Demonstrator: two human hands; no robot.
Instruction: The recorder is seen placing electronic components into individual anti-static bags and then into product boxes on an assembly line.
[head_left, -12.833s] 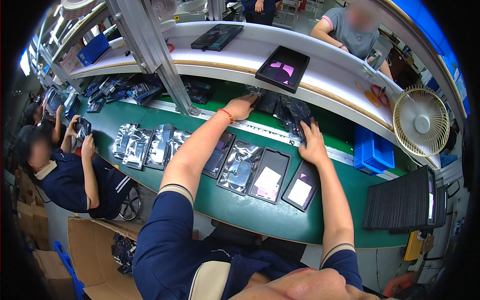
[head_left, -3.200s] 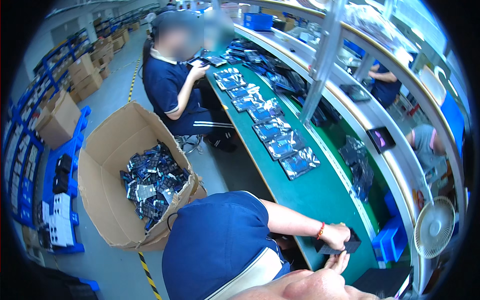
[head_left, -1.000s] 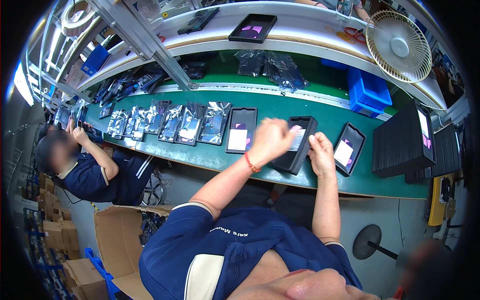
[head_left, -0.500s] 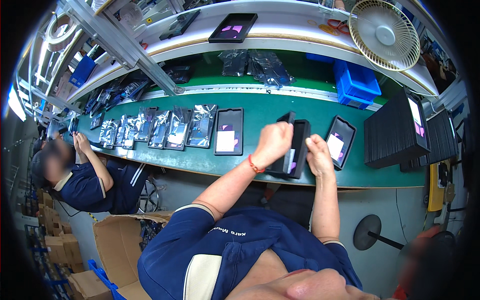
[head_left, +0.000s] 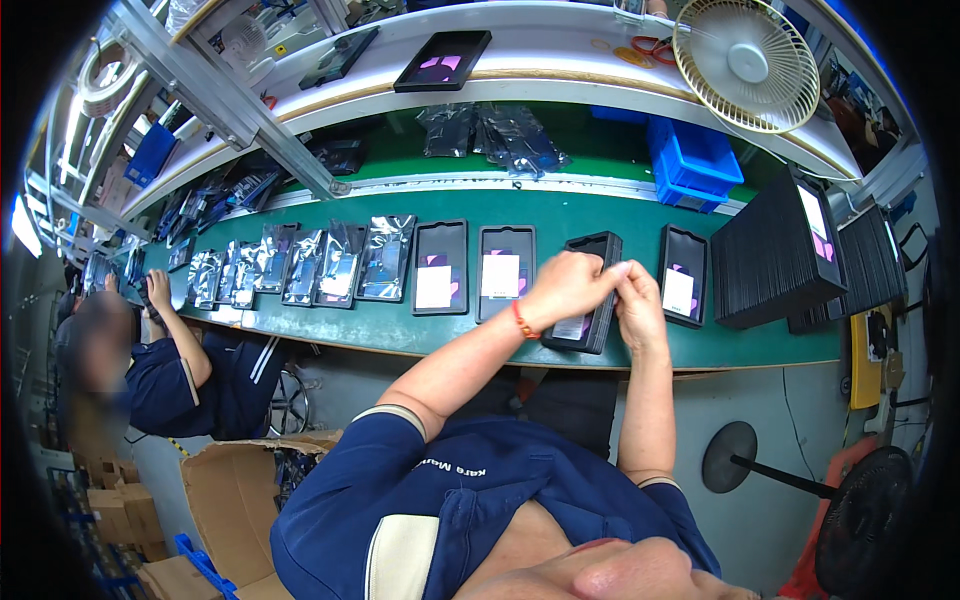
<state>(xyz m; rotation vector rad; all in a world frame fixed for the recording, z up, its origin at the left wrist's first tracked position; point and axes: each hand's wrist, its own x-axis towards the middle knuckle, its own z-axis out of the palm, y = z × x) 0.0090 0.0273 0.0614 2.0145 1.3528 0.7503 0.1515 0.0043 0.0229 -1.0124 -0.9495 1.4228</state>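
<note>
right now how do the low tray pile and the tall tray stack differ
The tall tray stack rises far higher than the low tray pile and stands farther right. The left hand partly covers the low tray pile, while no hand touches the tall tray stack. Both are black.

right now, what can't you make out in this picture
In the head view:
Inside of the black tray: mostly behind the left hand.
Right hand: its grip, fingertips too small to tell.
White labels: their print, too small.
Cardboard box: contents partly behind the navy sleeve.
</note>
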